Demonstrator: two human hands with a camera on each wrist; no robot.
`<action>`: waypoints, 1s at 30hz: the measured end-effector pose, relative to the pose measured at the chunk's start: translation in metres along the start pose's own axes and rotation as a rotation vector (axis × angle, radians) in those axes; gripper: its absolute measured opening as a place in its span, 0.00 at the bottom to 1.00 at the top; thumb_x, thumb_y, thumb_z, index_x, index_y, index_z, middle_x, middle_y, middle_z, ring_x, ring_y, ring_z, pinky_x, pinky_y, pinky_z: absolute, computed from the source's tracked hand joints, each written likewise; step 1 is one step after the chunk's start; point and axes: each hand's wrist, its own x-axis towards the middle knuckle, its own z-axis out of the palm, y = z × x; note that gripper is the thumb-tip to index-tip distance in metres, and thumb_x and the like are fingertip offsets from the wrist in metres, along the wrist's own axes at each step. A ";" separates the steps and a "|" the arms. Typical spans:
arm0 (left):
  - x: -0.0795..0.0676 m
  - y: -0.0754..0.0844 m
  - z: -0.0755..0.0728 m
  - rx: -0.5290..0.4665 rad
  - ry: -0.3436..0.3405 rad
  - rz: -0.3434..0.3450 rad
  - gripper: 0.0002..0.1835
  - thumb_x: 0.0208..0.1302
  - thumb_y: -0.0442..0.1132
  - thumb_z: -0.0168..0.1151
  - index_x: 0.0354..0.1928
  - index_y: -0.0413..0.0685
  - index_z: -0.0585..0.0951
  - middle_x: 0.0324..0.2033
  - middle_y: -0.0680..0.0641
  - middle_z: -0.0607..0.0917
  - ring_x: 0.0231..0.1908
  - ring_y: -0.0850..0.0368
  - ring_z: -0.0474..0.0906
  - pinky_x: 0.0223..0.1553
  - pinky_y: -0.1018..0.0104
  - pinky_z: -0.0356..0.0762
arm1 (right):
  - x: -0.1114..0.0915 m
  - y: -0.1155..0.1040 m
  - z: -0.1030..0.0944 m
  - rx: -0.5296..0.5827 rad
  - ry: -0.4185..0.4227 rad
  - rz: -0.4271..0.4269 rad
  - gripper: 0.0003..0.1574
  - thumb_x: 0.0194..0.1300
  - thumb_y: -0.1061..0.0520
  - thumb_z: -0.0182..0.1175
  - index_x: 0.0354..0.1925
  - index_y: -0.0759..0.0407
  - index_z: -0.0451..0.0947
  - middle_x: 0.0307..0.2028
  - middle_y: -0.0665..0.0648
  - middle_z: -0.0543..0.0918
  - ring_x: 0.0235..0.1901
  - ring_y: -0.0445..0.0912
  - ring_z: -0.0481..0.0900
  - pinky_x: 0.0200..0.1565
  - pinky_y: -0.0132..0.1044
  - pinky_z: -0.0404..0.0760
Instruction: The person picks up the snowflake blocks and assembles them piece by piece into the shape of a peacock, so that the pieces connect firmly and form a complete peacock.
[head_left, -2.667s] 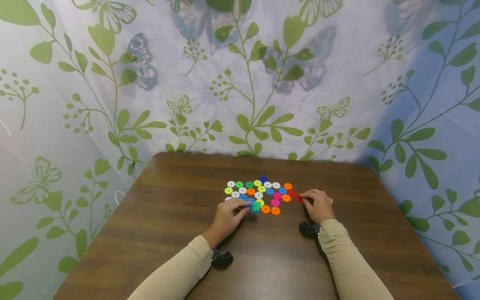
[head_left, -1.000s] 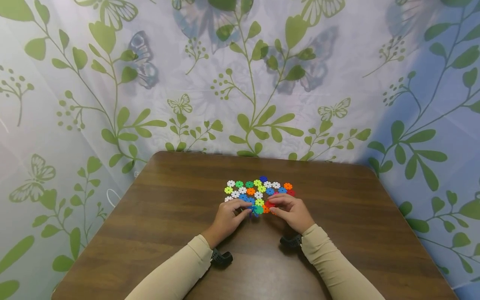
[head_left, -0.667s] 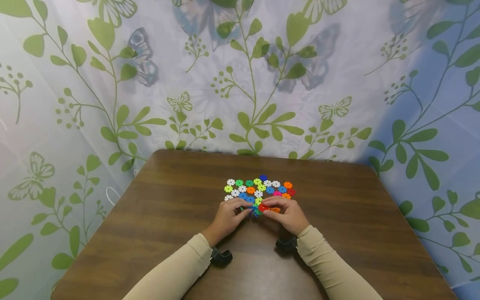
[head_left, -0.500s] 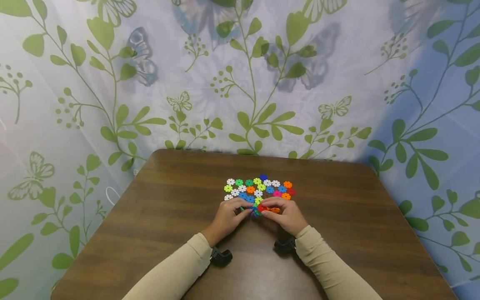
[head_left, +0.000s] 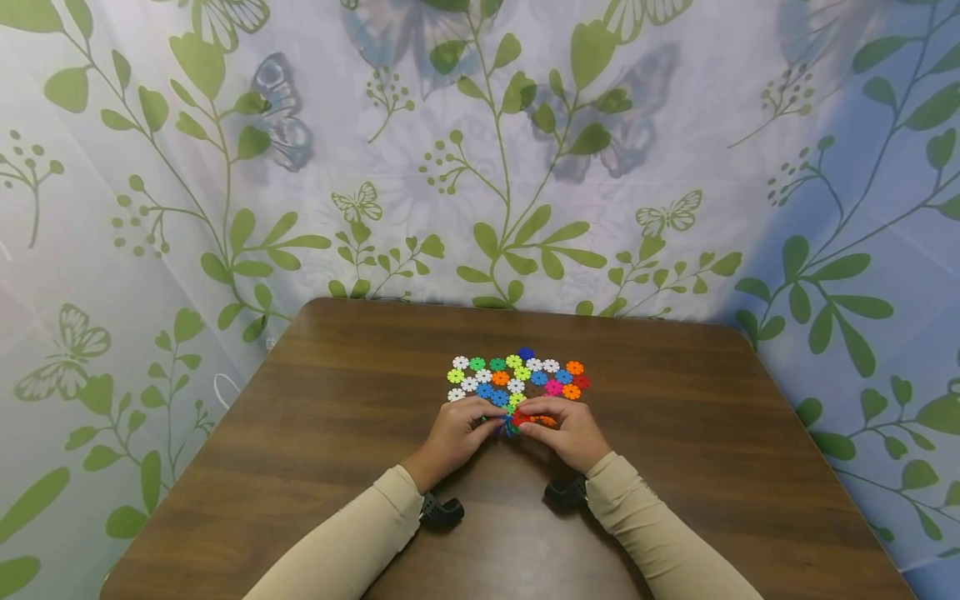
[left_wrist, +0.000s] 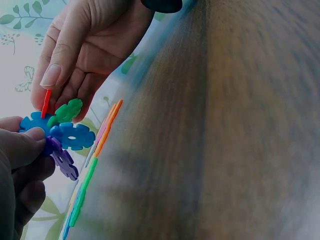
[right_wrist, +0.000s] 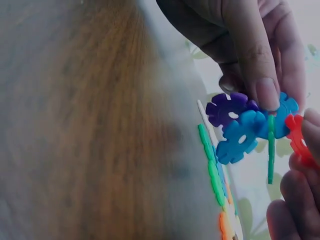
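Note:
My left hand (head_left: 453, 437) pinches a small cluster of slotted flower-shaped plastic discs between thumb and fingers. In the left wrist view the cluster has a blue disc (left_wrist: 75, 136) in front, a purple disc (left_wrist: 66, 162) below and a green disc (left_wrist: 67, 111) standing above, all joined to a further blue disc under my thumb. Opposite it, my right hand (head_left: 572, 435) pinches a red disc (right_wrist: 297, 134) on edge. The red disc's rim meets the blue disc (right_wrist: 284, 112) that my left hand grips; how deep the slots engage is hidden.
Several loose discs in mixed colours lie flat just beyond my hands, among them an orange disc (head_left: 500, 378), a pink disc (head_left: 552, 387) and a dark blue disc (head_left: 526, 354). The brown wooden table (head_left: 360, 367) ends at a patterned curtain (head_left: 480, 167).
My right hand has picked up a red disc from the right end of the loose discs and brought it left to the cluster. My left hand has stayed nearly in place.

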 end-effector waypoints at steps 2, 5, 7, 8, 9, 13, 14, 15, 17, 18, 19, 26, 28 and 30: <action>0.001 0.001 0.000 -0.007 0.013 0.008 0.10 0.62 0.27 0.76 0.45 0.39 0.91 0.39 0.49 0.90 0.40 0.60 0.86 0.45 0.68 0.84 | 0.000 0.000 0.001 0.008 0.011 -0.001 0.17 0.63 0.62 0.77 0.51 0.60 0.90 0.49 0.53 0.90 0.54 0.51 0.85 0.57 0.40 0.81; 0.002 0.002 0.001 -0.010 0.041 0.020 0.09 0.61 0.26 0.76 0.44 0.38 0.91 0.39 0.48 0.91 0.40 0.59 0.86 0.45 0.67 0.85 | 0.000 -0.001 0.002 0.006 0.025 0.008 0.17 0.63 0.61 0.77 0.51 0.60 0.90 0.49 0.53 0.90 0.52 0.50 0.86 0.56 0.39 0.82; 0.002 0.003 0.002 -0.013 0.059 0.019 0.09 0.61 0.26 0.77 0.43 0.37 0.91 0.39 0.47 0.91 0.40 0.59 0.87 0.44 0.67 0.85 | 0.000 -0.001 0.003 0.002 0.035 0.016 0.17 0.63 0.61 0.77 0.50 0.60 0.91 0.48 0.53 0.90 0.51 0.50 0.87 0.55 0.39 0.82; 0.002 0.004 0.003 -0.012 0.063 0.016 0.09 0.61 0.25 0.76 0.43 0.37 0.91 0.39 0.47 0.91 0.39 0.59 0.87 0.44 0.67 0.85 | 0.000 -0.001 0.003 0.001 0.042 0.016 0.16 0.63 0.62 0.77 0.50 0.61 0.91 0.48 0.53 0.90 0.51 0.50 0.87 0.55 0.39 0.83; 0.002 0.004 0.003 -0.010 0.066 0.013 0.09 0.61 0.25 0.77 0.43 0.37 0.91 0.39 0.47 0.91 0.39 0.59 0.87 0.44 0.67 0.85 | 0.000 -0.001 0.004 -0.003 0.048 0.023 0.16 0.62 0.62 0.78 0.50 0.60 0.91 0.48 0.53 0.90 0.51 0.50 0.87 0.55 0.38 0.83; 0.002 0.008 0.005 -0.006 0.061 -0.012 0.08 0.61 0.26 0.77 0.42 0.37 0.90 0.38 0.47 0.91 0.39 0.59 0.87 0.43 0.68 0.85 | -0.001 -0.003 0.004 -0.022 0.055 0.016 0.17 0.61 0.63 0.78 0.50 0.62 0.91 0.47 0.53 0.90 0.50 0.49 0.87 0.54 0.38 0.83; 0.002 0.009 0.005 -0.003 0.057 -0.020 0.08 0.61 0.26 0.77 0.42 0.38 0.91 0.38 0.48 0.91 0.39 0.59 0.87 0.43 0.68 0.85 | -0.001 -0.003 0.004 -0.026 0.053 0.019 0.17 0.61 0.62 0.78 0.50 0.62 0.91 0.47 0.52 0.90 0.50 0.49 0.87 0.54 0.38 0.83; 0.002 0.010 0.006 0.000 0.054 -0.028 0.08 0.61 0.26 0.77 0.42 0.38 0.91 0.38 0.48 0.91 0.39 0.59 0.87 0.43 0.68 0.85 | -0.001 -0.003 0.004 -0.032 0.050 0.021 0.17 0.61 0.62 0.78 0.50 0.62 0.91 0.47 0.51 0.90 0.50 0.49 0.87 0.54 0.38 0.83; 0.001 0.011 0.006 0.004 0.050 -0.047 0.08 0.61 0.26 0.77 0.42 0.38 0.91 0.38 0.48 0.91 0.39 0.60 0.86 0.44 0.69 0.84 | -0.002 -0.003 0.004 -0.032 0.043 0.030 0.17 0.62 0.61 0.78 0.50 0.61 0.91 0.47 0.50 0.90 0.50 0.48 0.87 0.55 0.38 0.83; 0.001 0.011 0.006 0.004 0.050 -0.056 0.08 0.61 0.26 0.77 0.42 0.39 0.91 0.38 0.48 0.91 0.39 0.60 0.86 0.44 0.69 0.84 | -0.002 -0.003 0.004 -0.026 0.042 0.035 0.17 0.62 0.61 0.78 0.50 0.60 0.91 0.47 0.49 0.90 0.50 0.47 0.87 0.55 0.38 0.83; 0.001 0.012 0.006 0.003 0.046 -0.069 0.08 0.61 0.26 0.77 0.42 0.39 0.91 0.38 0.48 0.91 0.39 0.60 0.86 0.44 0.70 0.84 | -0.002 -0.002 0.005 -0.019 0.041 0.039 0.17 0.62 0.61 0.78 0.50 0.60 0.91 0.47 0.49 0.90 0.51 0.47 0.87 0.55 0.39 0.83; 0.001 0.011 0.007 -0.072 0.065 -0.196 0.08 0.64 0.29 0.76 0.45 0.41 0.90 0.40 0.50 0.91 0.37 0.61 0.85 0.40 0.68 0.85 | -0.002 0.004 0.008 0.041 0.096 0.041 0.18 0.68 0.66 0.72 0.55 0.67 0.86 0.51 0.61 0.89 0.53 0.57 0.86 0.54 0.48 0.84; 0.001 0.009 0.007 -0.116 0.079 -0.256 0.08 0.67 0.31 0.75 0.47 0.41 0.90 0.40 0.50 0.90 0.36 0.61 0.85 0.39 0.67 0.85 | -0.001 0.005 0.007 0.067 0.123 0.052 0.18 0.71 0.66 0.69 0.57 0.68 0.85 0.53 0.64 0.87 0.53 0.59 0.85 0.53 0.40 0.84; 0.000 0.007 0.007 -0.172 0.096 -0.327 0.08 0.68 0.33 0.74 0.48 0.42 0.90 0.39 0.51 0.90 0.35 0.59 0.84 0.39 0.66 0.85 | 0.000 0.007 0.004 0.098 0.156 0.071 0.17 0.73 0.65 0.67 0.58 0.69 0.84 0.53 0.66 0.87 0.53 0.62 0.85 0.52 0.33 0.83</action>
